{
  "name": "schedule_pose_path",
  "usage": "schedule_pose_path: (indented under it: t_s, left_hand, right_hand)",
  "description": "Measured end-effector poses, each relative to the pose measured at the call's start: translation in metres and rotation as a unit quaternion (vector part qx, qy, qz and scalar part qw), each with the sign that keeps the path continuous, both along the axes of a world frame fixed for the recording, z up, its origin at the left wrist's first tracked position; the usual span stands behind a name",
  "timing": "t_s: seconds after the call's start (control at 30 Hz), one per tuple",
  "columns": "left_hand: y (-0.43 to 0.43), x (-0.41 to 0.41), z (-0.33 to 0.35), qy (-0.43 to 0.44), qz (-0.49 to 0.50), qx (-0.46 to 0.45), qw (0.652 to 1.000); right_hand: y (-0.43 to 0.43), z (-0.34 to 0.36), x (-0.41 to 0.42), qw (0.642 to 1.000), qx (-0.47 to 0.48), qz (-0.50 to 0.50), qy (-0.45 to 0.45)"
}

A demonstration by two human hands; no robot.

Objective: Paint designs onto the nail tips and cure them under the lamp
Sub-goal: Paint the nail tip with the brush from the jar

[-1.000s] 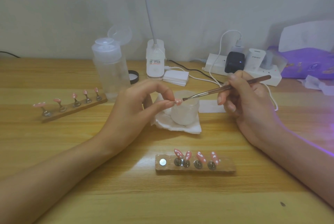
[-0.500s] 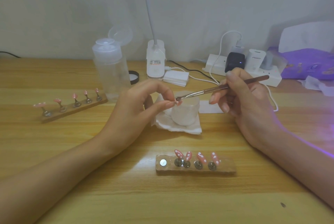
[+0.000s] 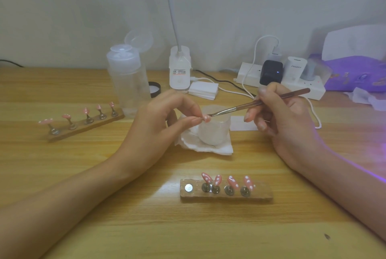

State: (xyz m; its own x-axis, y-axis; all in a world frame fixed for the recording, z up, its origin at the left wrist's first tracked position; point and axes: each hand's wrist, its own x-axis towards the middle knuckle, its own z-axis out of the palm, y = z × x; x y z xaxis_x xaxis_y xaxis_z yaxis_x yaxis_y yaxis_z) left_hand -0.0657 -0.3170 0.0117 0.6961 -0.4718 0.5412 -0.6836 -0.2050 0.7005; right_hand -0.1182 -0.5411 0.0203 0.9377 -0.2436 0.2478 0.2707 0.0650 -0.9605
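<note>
My left hand [image 3: 158, 120] pinches a pink nail tip [image 3: 206, 118] with white dots between thumb and forefinger, above the middle of the table. My right hand [image 3: 286, 118] grips a thin metal dotting tool [image 3: 259, 104] like a pen; its point touches the held nail tip. Close to me lies a wooden holder [image 3: 226, 195] with several dotted pink tips on metal stands and one bare magnet at its left end. A second wooden holder [image 3: 83, 128] at the left carries several pink tips.
A small cloudy cup [image 3: 213, 131] stands on a white wipe [image 3: 205, 147] just behind the held tip. Further back are a clear pump bottle [image 3: 128, 83], a white lamp base [image 3: 180, 69], a power strip [image 3: 282, 80] with plugs and cables, and purple packaging [image 3: 357, 74] at the right.
My right hand has moved left, bringing the tool's point onto the nail tip. White dots now show on the held tip. My left hand has stayed in place.
</note>
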Motion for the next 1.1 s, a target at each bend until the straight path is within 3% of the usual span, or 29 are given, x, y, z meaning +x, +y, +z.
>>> schedule_pose_path:
  t_s: [0.23, 0.4, 0.57, 0.73, 0.9, 1.1]
  left_hand:
    - [-0.0002, -0.0006, 0.0013, 0.015, 0.002, -0.008, 1.0]
    - [-0.0008, -0.0011, 0.0025, 0.028, -0.001, -0.018, 0.999]
    - [-0.0013, -0.0033, 0.0033, 0.035, -0.005, -0.016, 0.999]
    - [-0.0021, -0.0048, 0.0049, 0.046, 0.002, -0.022, 0.999]
    - [-0.0021, -0.0053, 0.005, 0.048, 0.004, -0.02, 0.999]
    - [-0.0031, -0.0066, 0.0061, 0.058, 0.001, -0.028, 0.998]
  right_hand:
    - [0.0007, 0.0008, -0.0013, 0.999, 0.004, 0.044, -0.022]
    - [-0.0018, 0.0007, 0.0004, 1.0, 0.011, -0.023, 0.003]
    - [0.0011, 0.0013, -0.0014, 0.999, 0.007, 0.03, -0.029]
    - [-0.0016, -0.0001, -0.0002, 1.0, 0.0, -0.024, -0.008]
    - [-0.0011, 0.0004, -0.0004, 0.999, 0.015, 0.019, -0.041]
    - [-0.0023, -0.0019, 0.0006, 0.999, -0.002, -0.02, -0.028]
